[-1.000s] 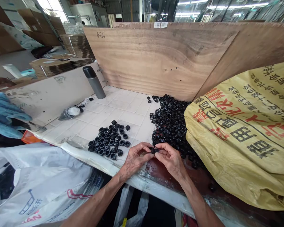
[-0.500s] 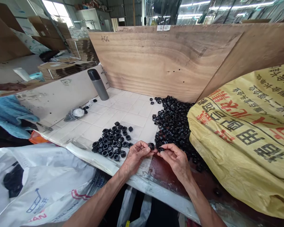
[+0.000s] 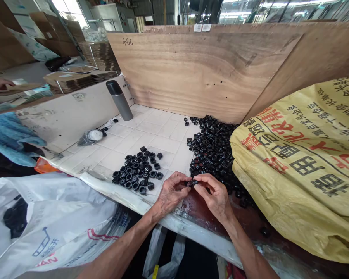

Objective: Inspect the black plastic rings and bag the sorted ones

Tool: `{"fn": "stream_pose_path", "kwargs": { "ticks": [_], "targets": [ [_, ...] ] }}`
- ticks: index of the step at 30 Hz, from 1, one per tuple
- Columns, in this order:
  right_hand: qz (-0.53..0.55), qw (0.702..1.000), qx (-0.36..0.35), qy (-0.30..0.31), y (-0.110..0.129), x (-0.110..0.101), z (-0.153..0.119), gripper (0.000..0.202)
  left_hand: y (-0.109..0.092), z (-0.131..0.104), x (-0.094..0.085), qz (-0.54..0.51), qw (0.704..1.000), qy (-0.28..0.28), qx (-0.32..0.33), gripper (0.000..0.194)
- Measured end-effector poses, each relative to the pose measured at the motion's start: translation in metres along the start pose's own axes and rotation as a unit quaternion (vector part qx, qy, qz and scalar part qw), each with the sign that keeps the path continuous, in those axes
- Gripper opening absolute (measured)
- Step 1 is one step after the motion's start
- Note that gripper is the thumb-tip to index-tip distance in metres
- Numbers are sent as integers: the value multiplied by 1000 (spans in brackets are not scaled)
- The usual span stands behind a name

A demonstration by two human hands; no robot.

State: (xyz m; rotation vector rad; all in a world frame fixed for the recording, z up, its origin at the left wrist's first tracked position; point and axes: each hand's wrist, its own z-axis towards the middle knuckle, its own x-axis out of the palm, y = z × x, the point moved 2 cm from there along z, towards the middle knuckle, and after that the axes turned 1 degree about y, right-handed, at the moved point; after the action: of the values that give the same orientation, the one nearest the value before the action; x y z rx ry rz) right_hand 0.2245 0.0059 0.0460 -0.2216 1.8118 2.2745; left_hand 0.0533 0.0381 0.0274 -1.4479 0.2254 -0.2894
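Note:
Above the table's front edge, my left hand (image 3: 174, 190) and my right hand (image 3: 214, 192) meet, fingertips almost touching. Both pinch small black plastic parts (image 3: 193, 182) that look like ring-shaped caps; fingers cover much of them, and I cannot tell whether they are joined. Left of my hands a small group of black caps (image 3: 136, 170) lies loose on the white tiled tabletop (image 3: 151, 133), most showing open round ends. Beyond my right hand spreads a large heap of similar black caps (image 3: 211, 149).
A yellow printed sack (image 3: 302, 166) bulges on the right beside the heap. A grey flask (image 3: 120, 101) stands at the back left, near a small plastic bag (image 3: 90, 137). Wooden boards (image 3: 206, 73) wall the table's back. A white sack (image 3: 58, 228) sits lower left.
My hands have come closer together, and the two black parts held apart before now meet between my fingertips. The view has shifted slightly.

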Motion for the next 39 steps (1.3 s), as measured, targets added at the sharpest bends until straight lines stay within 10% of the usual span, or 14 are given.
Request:
{"fn": "stream_pose_path", "kwargs": {
  "ticks": [15, 25, 39],
  "targets": [
    [-35, 999, -17, 4, -2, 1, -2, 12, -3, -3, 1, -68, 998, 1, -19, 24],
    [93, 987, 131, 16, -10, 4, -1, 28, -11, 0, -7, -79, 997, -13, -3, 14],
    [6, 1000, 17, 11, -4, 2, -2, 13, -5, -1, 0, -155, 985, 24, -71, 35]
  ]
}}
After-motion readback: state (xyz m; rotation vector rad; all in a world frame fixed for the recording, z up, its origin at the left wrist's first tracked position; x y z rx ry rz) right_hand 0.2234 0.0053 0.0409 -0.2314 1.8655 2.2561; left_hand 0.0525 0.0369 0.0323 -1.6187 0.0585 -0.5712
